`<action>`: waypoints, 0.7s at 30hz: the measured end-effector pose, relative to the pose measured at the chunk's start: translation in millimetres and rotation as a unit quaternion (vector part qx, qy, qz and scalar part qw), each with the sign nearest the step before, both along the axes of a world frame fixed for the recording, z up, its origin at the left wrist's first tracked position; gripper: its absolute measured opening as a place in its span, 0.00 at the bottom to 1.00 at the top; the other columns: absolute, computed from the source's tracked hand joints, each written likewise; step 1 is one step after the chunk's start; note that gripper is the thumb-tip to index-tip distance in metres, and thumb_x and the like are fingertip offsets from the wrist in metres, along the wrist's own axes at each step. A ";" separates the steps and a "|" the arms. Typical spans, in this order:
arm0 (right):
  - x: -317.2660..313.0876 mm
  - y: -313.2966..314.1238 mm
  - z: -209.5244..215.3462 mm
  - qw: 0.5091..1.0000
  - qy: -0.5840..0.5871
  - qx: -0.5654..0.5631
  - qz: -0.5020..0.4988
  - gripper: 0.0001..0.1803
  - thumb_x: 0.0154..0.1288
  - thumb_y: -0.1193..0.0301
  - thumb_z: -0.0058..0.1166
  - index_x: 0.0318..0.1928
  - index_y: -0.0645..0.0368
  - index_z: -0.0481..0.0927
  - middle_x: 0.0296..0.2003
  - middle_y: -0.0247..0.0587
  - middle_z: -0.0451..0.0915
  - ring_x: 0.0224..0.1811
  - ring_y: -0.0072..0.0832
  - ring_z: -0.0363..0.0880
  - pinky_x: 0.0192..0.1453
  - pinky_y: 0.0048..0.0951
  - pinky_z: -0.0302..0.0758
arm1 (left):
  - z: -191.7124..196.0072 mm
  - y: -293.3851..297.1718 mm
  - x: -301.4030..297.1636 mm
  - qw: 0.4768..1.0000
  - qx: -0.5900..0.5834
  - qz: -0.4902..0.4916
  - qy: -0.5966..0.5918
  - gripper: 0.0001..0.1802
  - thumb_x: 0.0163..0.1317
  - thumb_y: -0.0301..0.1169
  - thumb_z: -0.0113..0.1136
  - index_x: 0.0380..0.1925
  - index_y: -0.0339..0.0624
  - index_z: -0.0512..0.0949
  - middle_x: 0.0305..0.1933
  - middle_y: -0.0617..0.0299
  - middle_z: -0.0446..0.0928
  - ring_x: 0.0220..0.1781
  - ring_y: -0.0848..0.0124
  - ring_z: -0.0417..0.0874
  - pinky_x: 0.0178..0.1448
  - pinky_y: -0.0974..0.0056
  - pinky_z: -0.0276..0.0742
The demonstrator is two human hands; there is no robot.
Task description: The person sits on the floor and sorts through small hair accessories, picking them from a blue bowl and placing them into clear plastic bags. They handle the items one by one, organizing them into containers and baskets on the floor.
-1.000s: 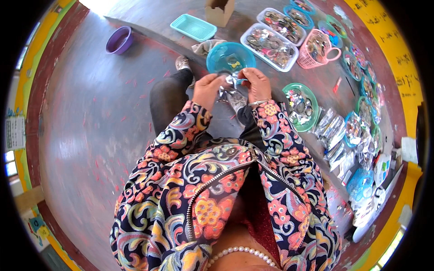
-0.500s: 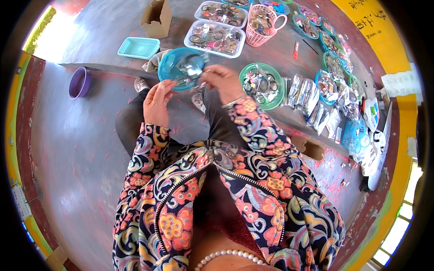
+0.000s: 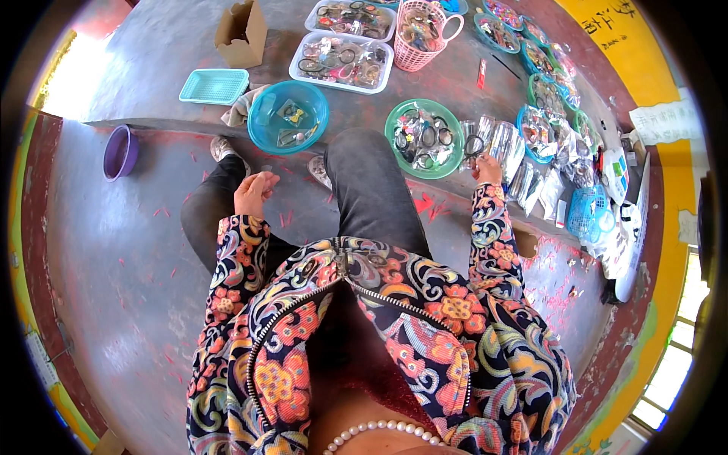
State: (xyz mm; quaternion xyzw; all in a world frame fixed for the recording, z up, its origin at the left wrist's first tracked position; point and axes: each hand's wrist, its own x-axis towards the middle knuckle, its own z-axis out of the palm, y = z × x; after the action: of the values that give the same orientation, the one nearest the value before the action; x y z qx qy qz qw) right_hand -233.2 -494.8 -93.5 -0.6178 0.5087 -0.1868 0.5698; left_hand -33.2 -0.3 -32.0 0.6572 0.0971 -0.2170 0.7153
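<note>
My left hand is above the floor in front of the blue bowl, its fingers curled together; whatever they may pinch is too small to make out. In the bowl lie clear packets, one with a yellow piece inside. Over on the right, my right hand is closed at the near edge of a row of clear plastic packets. A black ring-shaped hair tie shows at its fingertips. Just left of that hand, a green basket holds several packaged black hair ties.
Two white trays of packets, a pink basket, an open cardboard box and a turquoise tray stand on the raised ledge. More filled baskets line the right. A purple basin sits on the floor at left.
My hands have parted from over the blue bowl. The right one has swung right to the row of packets, where a black hair tie now shows; the left has drawn back slightly, and packets lie in the bowl.
</note>
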 end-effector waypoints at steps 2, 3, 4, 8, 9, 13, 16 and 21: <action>1.4 -0.1 -6.4 0.999 0.027 0.013 0.017 0.18 0.58 0.71 0.48 0.50 0.58 0.69 0.29 0.35 0.77 0.24 0.18 0.73 0.23 0.18 0.69 | -3.6 3.7 1.6 1.000 0.014 -0.020 0.003 0.12 0.59 0.36 0.50 0.34 0.37 0.74 0.35 0.58 0.79 0.35 0.75 0.77 0.36 0.73 0.69; 9.2 2.7 -8.7 0.999 0.026 0.029 0.031 0.19 0.58 0.70 0.48 0.51 0.58 0.69 0.30 0.35 0.77 0.25 0.19 0.74 0.23 0.18 0.69 | -5.7 6.1 2.3 0.999 0.022 -0.029 0.004 0.12 0.59 0.36 0.50 0.34 0.37 0.74 0.35 0.58 0.79 0.35 0.75 0.77 0.36 0.73 0.69; 17.7 3.9 -10.1 0.998 0.024 0.046 0.047 0.19 0.58 0.70 0.48 0.51 0.57 0.68 0.31 0.35 0.77 0.26 0.19 0.74 0.23 0.19 0.69 | -7.6 8.5 2.6 0.999 0.022 -0.027 0.005 0.12 0.59 0.36 0.50 0.34 0.37 0.74 0.35 0.58 0.79 0.35 0.75 0.77 0.36 0.73 0.69; 59.3 3.3 -25.2 0.995 0.002 0.080 0.057 0.20 0.59 0.70 0.45 0.53 0.58 0.66 0.36 0.35 0.76 0.30 0.21 0.76 0.23 0.20 0.69 | -12.5 20.3 3.8 0.999 0.033 -0.014 0.013 0.13 0.59 0.36 0.50 0.35 0.37 0.74 0.35 0.59 0.79 0.35 0.75 0.77 0.36 0.73 0.69; 61.5 -0.3 -26.3 0.995 0.048 0.073 0.040 0.20 0.60 0.70 0.43 0.53 0.56 0.67 0.37 0.38 0.76 0.30 0.24 0.77 0.23 0.21 0.69 | -12.6 19.0 4.3 0.999 0.033 -0.018 0.018 0.13 0.59 0.36 0.50 0.35 0.37 0.74 0.35 0.59 0.79 0.35 0.75 0.77 0.36 0.73 0.69; 18.8 -78.0 -75.4 0.960 0.157 -0.099 0.208 0.20 0.56 0.66 0.42 0.51 0.52 0.71 0.35 0.41 0.77 0.36 0.31 0.77 0.31 0.29 0.72 | -17.0 -4.7 4.0 0.998 0.022 -0.050 0.028 0.13 0.59 0.36 0.49 0.35 0.38 0.74 0.35 0.59 0.78 0.35 0.75 0.78 0.37 0.72 0.68; 86.6 9.7 -46.3 0.913 0.224 -0.277 0.200 0.18 0.54 0.64 0.44 0.45 0.52 0.76 0.37 0.43 0.78 0.42 0.35 0.77 0.43 0.32 0.72 | -10.9 24.4 2.7 0.998 0.060 -0.006 0.018 0.13 0.59 0.36 0.49 0.35 0.38 0.75 0.35 0.59 0.78 0.35 0.75 0.77 0.37 0.72 0.68; 90.4 53.3 10.7 0.931 0.141 -0.274 0.194 0.14 0.52 0.63 0.48 0.38 0.52 0.80 0.34 0.39 0.80 0.40 0.31 0.78 0.47 0.28 0.71 | -8.1 8.1 4.6 0.996 0.072 -0.049 0.005 0.13 0.58 0.35 0.50 0.35 0.36 0.76 0.35 0.59 0.78 0.35 0.75 0.78 0.36 0.73 0.68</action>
State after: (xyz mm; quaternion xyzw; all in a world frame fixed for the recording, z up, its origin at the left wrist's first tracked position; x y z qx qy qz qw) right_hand -142.8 -441.6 -82.7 -0.8566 0.3831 -0.1153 0.3259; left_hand -28.6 7.7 -40.1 0.7101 0.0835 -0.2476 0.6538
